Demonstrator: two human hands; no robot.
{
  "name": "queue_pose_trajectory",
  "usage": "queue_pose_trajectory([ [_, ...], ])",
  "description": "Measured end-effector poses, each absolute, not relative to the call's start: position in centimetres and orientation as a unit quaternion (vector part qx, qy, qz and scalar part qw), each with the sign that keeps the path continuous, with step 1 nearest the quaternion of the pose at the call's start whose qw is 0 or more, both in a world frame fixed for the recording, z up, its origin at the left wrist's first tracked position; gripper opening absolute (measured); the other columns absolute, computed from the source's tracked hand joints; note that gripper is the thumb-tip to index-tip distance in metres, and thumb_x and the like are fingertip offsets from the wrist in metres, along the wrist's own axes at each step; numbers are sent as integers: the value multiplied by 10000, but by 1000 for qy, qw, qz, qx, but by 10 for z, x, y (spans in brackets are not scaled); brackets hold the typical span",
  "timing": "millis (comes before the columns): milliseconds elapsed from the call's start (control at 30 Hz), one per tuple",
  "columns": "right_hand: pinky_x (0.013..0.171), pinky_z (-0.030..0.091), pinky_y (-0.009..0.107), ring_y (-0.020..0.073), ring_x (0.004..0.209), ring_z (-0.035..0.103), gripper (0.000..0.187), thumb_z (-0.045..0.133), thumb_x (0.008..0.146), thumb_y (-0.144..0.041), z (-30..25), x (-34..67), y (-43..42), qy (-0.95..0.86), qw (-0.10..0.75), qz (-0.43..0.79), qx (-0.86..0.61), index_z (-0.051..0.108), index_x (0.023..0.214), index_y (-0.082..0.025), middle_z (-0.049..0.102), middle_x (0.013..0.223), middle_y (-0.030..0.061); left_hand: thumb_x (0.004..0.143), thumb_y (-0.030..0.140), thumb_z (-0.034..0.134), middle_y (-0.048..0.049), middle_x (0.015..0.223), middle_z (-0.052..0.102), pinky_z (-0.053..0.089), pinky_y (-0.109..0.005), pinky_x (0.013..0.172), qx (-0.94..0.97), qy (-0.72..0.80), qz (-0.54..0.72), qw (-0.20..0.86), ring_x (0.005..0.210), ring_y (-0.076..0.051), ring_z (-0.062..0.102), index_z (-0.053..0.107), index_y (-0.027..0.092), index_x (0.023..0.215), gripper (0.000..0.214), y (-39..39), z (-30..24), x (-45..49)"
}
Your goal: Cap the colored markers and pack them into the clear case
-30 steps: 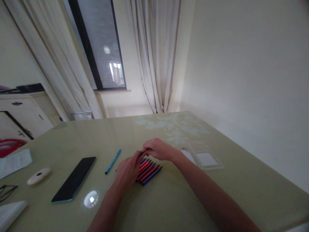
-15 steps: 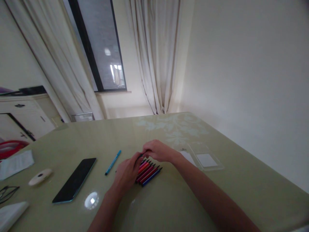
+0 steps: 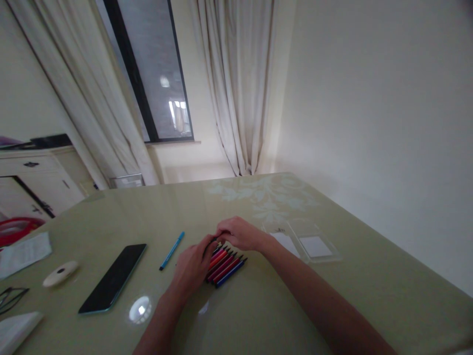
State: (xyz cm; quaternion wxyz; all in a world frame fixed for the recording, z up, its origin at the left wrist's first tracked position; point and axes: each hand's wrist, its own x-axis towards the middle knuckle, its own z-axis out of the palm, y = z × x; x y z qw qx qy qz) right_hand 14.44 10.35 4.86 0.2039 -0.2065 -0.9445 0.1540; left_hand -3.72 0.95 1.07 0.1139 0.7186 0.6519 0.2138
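Above the row of pens (image 3: 228, 268) on the table (image 3: 254, 320), the left hand (image 3: 192, 266) and right hand (image 3: 239, 233) pinch what looks like a dark pen (image 3: 214, 239) between them (fingers hide most of it). It should be light, stiff and slick, best held mid-barrel. Rightward, a clear case (image 3: 336, 253) holds white cards (image 3: 315, 246).

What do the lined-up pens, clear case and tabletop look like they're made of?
Pens: probably plastic, with smooth-looking, evenly coloured barrels and dark tips. Case: likely smooth clear plastic; the green beneath shows through. Tabletop: glossy, perhaps glass or a clear sheet, mirroring a bright light.
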Motion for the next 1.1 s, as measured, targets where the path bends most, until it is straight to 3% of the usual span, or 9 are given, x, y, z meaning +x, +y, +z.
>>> queue_pose_trajectory([
  [467,675,408,210,134,722,620,78,678,881,-108,55,147,99,-929,231,194,-214,741,903,-148,732,801,28,1060,464,271,-50,874,761,417,-295,667,710,672,192,91,830,-251,731,592,270,1215,406,11,10,-35],
  [600,656,413,205,128,700,627,61,708,858,-159,59,154,104,-913,246,216,-243,740,909,-149,728,784,20,1043,465,342,-74,988,764,473,-317,741,689,686,210,107,933,-265,731,529,234,1230,351,12,10,-39],
  [733,652,425,202,124,686,634,137,698,796,-104,63,171,116,-883,271,204,-324,733,925,-134,721,773,16,1057,384,272,-135,1098,713,510,-372,866,661,696,275,57,1030,-267,692,505,171,1211,352,17,-1,-52],
  [867,640,420,212,143,708,651,173,680,749,-91,62,184,123,-892,182,169,-379,760,895,-138,749,802,38,1022,242,307,-145,1074,648,498,-399,955,677,688,260,-33,1029,-265,648,585,145,1129,313,24,-16,-64],
  [967,632,412,224,164,723,666,162,678,705,-102,58,185,123,-903,92,141,-395,781,813,-164,768,796,44,1012,238,351,-141,1121,614,507,-382,936,662,711,232,-44,992,-251,651,629,138,1168,334,26,-20,-69],
  [1100,603,406,226,167,702,668,172,676,687,-133,53,181,121,-901,49,136,-410,793,796,-196,776,790,40,1021,260,380,-119,1149,623,489,-367,950,654,728,204,-28,1036,-255,649,640,163,1224,345,25,-15,-72],
])
